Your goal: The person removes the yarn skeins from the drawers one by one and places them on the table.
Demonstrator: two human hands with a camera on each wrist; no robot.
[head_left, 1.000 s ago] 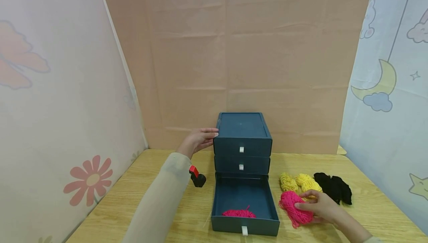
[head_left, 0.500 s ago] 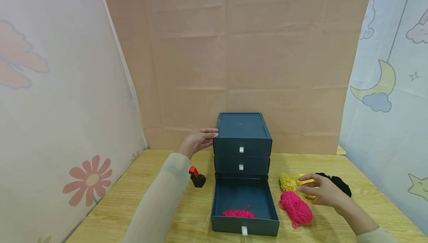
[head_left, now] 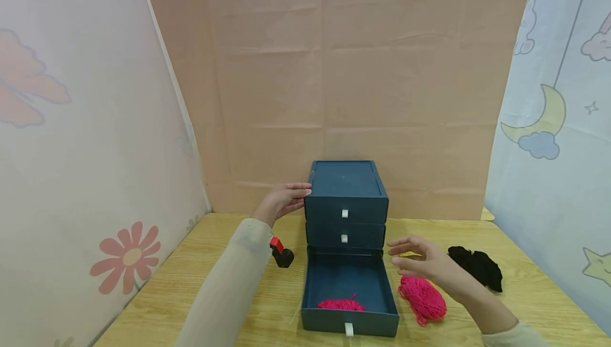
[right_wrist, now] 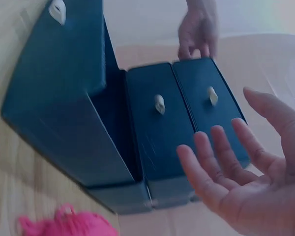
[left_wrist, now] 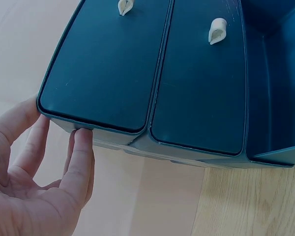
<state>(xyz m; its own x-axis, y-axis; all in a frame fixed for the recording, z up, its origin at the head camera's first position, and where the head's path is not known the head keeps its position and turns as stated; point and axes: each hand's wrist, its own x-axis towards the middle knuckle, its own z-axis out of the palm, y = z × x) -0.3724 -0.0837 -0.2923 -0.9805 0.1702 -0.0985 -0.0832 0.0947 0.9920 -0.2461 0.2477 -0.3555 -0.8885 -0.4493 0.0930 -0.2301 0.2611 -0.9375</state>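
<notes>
A dark blue drawer unit (head_left: 347, 180) stands on the table, its bottom drawer (head_left: 343, 267) pulled out and its upper two closed. My left hand (head_left: 284, 198) touches the unit's upper left side, and its fingertips press along the edge in the left wrist view. Inside the pulled-out drawer lies pink yarn (head_left: 341, 304). Just right of the drawer unit, my right hand (head_left: 425, 259) hovers with spread fingers and holds nothing. A second pink yarn ball (head_left: 424, 299) lies below that hand on the table. The hand mostly hides the yellow yarn.
Black yarn (head_left: 476, 267) lies at the right on the wooden table (head_left: 534, 304). A red and black device (head_left: 280, 251) is fixed at the left wrist. White tabs stick out from the drawer fronts. Printed curtains flank both sides, with a tan backdrop (head_left: 343, 71) behind.
My right hand has let go of the pink yarn ball beside the drawer, lifted, and moved left toward the drawer unit, over the yellow yarn. The left hand has stayed in place.
</notes>
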